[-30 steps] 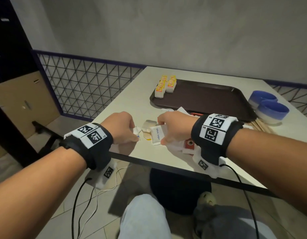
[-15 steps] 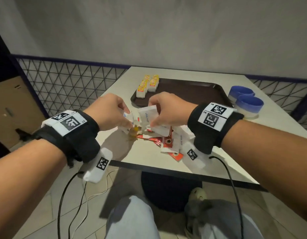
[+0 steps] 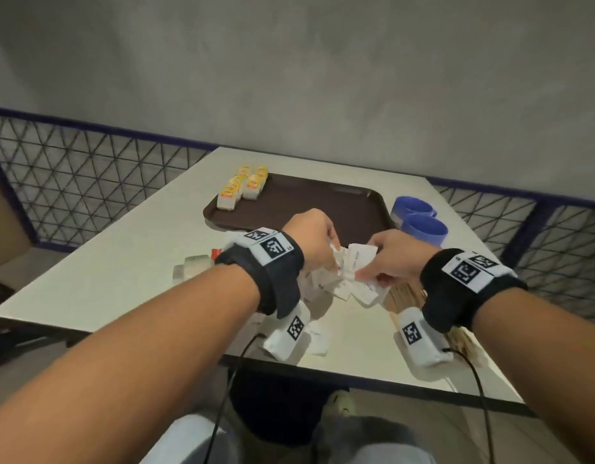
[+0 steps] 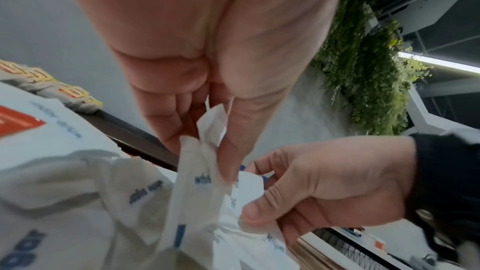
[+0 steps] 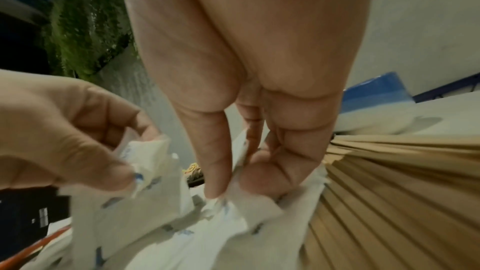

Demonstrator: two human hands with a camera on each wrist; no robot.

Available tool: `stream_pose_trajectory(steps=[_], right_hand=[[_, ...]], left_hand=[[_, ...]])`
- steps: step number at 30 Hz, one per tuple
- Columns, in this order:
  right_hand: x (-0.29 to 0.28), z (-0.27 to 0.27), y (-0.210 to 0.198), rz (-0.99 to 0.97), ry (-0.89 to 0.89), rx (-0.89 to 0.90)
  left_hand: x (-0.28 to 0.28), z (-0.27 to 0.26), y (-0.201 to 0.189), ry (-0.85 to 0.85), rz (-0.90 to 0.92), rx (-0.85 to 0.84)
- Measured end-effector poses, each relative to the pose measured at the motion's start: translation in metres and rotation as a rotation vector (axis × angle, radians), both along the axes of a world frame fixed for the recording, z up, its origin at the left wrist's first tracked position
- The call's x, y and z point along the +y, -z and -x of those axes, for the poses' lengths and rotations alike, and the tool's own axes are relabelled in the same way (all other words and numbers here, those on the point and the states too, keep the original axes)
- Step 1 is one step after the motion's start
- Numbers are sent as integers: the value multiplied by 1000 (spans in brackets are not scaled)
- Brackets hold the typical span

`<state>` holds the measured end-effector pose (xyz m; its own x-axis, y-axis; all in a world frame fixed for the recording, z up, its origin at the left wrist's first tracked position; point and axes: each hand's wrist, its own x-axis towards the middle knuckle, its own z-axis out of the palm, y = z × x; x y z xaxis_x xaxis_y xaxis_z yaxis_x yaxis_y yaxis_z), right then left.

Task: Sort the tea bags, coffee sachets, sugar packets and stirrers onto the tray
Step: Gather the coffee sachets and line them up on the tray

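Brown tray (image 3: pixel 322 209) is sitting nearly bare on the tabletop (image 3: pixel 128 259), only the yellow tea bags (image 3: pixel 244 189) lined up in its far corner. Sugar packets (image 3: pixel 354 272), red sachets and stirrers (image 5: pixel 389 182) are still waiting near me. I'm hovering both wrists low, left hand (image 3: pixel 314 234) and right hand (image 3: pixel 394 254) each pinching white sugar packets from the heap.

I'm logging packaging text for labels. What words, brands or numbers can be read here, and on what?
"white sug...", partly covered: white sugar packet held in the right hand.
"whit...", cut off: packet pinched by the left hand.
Tea bags on the tray: red print, blurred.
Wristband markers: codes, no words.
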<state>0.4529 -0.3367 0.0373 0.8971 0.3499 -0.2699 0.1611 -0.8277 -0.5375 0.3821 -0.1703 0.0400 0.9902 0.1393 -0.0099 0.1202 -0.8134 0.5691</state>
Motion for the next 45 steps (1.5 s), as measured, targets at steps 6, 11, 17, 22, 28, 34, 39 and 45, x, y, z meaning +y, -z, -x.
stream_pose_trajectory(steps=[6,11,17,22,28,34,39,45], right_hand=[[7,-3,1,116,-40,-128],[19,0,-5,225,-97,-357],[63,21,-15,144,-319,-387],[115,61,-9,218,-631,-403],[121,75,-1,609,-755,-471],[82,56,2,548,-625,-432],[76,51,7,454,-565,-404],[90,58,2,328,-540,-456]], left_hand=[[18,-7,-8,-20,49,-60],[85,27,-21,-164,3,-79],[142,88,-13,-224,115,73],[141,120,5,-79,-210,212],[132,134,34,24,-367,198],[136,135,41,-39,-400,122],[144,127,45,-90,-387,120],[149,119,45,-141,-448,84]])
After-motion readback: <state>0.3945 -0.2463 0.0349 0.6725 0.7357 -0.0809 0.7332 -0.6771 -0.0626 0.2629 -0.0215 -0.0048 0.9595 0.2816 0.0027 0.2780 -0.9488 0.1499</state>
